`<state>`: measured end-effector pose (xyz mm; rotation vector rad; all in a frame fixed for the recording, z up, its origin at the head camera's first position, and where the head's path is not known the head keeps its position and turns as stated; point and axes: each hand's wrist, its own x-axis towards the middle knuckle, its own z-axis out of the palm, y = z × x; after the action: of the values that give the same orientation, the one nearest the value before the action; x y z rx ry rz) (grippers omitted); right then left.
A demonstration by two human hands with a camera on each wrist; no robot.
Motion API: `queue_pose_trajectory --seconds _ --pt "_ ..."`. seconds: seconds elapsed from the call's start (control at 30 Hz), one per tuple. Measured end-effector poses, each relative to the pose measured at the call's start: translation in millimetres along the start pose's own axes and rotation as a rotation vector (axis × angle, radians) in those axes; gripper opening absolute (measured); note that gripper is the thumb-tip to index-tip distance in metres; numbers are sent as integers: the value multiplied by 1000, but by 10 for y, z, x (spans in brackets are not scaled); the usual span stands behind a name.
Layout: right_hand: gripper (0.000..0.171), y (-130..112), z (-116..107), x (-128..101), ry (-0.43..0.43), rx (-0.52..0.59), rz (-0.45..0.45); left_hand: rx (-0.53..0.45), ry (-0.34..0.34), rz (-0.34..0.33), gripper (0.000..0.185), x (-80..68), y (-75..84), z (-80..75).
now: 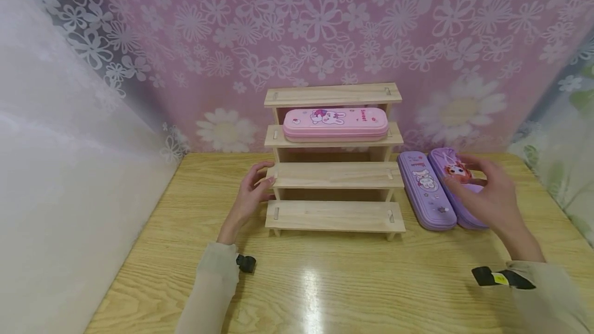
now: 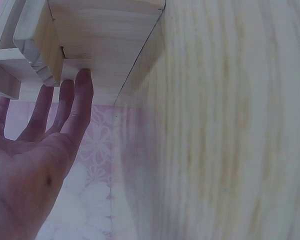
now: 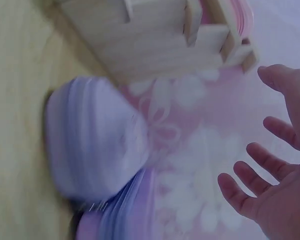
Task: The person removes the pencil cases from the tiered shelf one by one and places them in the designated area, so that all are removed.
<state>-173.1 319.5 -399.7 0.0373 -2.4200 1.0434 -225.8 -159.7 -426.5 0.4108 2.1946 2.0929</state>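
We judge 1 of 3 done: the pink pencil case [image 1: 335, 123] lies on the wooden rack [image 1: 334, 175]; 2 purple pencil cases [image 1: 426, 190] remain on the table [image 1: 325, 282]; our right hand [image 1: 487, 189] hovers open-fingered above them, our left hand [image 1: 250, 197] touching the rack, fingers straight.

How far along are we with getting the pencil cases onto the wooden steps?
Looks done: one pink case lies on the second step from the top of the rack. In hand: the right hand hovers open over the two purple cases on the table, gripping neither; the left hand touches the rack's left side with straight fingers. Likely left: both purple cases; the other three steps are bare.
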Motion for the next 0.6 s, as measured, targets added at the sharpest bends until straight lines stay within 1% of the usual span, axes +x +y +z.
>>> queue_pose_trajectory --seconds 0.2,0.33,0.43,0.6 --pt "56 -278 151 190 -21 75 -123 0 -2 3 43 -1 -3 -9" --pt "58 -428 246 311 -27 99 -199 1 -4 -8 44 0 3 -11" --pt "59 -519 306 385 -43 83 -214 5 -9 -16 45 -2 9 -16" --pt "60 -642 409 496 -81 58 -200 0 -11 -22 45 -12 12 -31"
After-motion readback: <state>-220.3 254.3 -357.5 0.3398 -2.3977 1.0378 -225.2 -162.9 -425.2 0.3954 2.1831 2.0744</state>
